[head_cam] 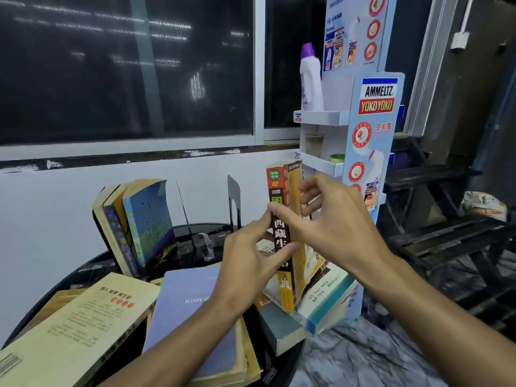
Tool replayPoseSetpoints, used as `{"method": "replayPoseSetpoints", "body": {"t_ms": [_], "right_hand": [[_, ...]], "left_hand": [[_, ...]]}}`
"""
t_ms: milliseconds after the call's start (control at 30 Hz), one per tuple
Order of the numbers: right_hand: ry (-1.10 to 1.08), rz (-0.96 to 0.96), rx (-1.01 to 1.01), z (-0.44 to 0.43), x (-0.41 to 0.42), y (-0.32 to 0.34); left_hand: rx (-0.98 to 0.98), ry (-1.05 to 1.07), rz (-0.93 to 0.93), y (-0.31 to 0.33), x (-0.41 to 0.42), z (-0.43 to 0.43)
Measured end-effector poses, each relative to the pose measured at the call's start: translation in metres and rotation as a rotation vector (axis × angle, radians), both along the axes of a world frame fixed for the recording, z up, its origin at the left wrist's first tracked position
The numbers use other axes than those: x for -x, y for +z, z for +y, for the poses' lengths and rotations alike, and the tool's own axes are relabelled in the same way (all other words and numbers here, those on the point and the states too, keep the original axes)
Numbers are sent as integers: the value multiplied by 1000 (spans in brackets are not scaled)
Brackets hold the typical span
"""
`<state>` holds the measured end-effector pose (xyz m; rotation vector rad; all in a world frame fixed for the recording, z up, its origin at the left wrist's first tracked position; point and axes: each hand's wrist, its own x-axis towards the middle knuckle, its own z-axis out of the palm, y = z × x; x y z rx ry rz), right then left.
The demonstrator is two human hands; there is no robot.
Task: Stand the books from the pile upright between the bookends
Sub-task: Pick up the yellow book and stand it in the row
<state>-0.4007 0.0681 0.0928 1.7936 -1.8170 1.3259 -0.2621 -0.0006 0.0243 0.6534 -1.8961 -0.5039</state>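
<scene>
An orange-spined book (282,191) stands upright on the pile at the right of the round black table (83,270). My left hand (251,258) pinches its spine low down with fingers and thumb. My right hand (332,219) curls around its cover side higher up. Two black metal bookends (234,196) stand at the back of the table, one thin and edge-on (184,210). Left of them a few books (139,227) lean upright, the front one blue.
Loose books lie flat in front: a yellow one (75,328), a lavender one (190,308), and a white and blue one (326,297) under the held book. A cardboard display stand (374,129) with a white bottle (310,79) rises at the right. Dark slatted furniture (446,233) stands further right.
</scene>
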Motion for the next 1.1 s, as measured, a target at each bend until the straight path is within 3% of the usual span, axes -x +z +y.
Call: {"method": "replayPoseSetpoints", "body": {"t_ms": [400, 633, 900, 1100], "right_hand": [[-244, 93, -57, 20, 15, 18], [-245, 74, -49, 27, 21, 17], [-167, 66, 69, 23, 2, 30], [-66, 53, 119, 0, -33, 38]], "left_hand": [[-38, -207, 19, -5, 40, 31], [-55, -254, 12, -7, 41, 28], [-18, -36, -1, 7, -11, -15], [97, 292, -146, 15, -88, -81]]}}
